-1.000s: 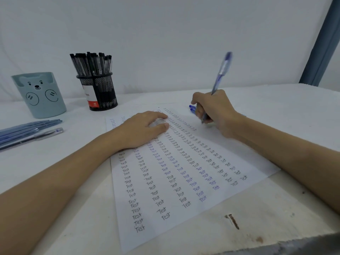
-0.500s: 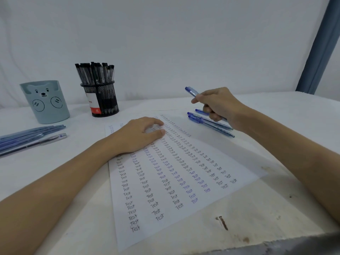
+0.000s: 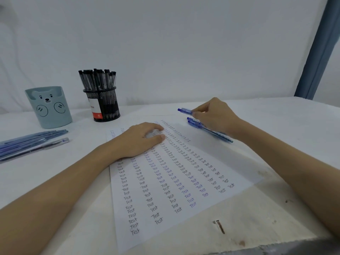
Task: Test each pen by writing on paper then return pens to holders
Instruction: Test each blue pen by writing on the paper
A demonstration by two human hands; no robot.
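On the paper (image 3: pixel 176 181), columns of the word "Test" were written in black and blue ink, and the sheet was pinned flat by the spread left hand (image 3: pixel 141 139). Just beyond its right edge, a blue pen (image 3: pixel 184 110) was pinched by the right hand (image 3: pixel 214 115) above 2 blue pens (image 3: pixel 207 128) laid on the desk (image 3: pixel 285 126).

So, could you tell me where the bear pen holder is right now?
The bear pen holder stands far left on the table, left of the black mesh holder and behind the loose blue pens.
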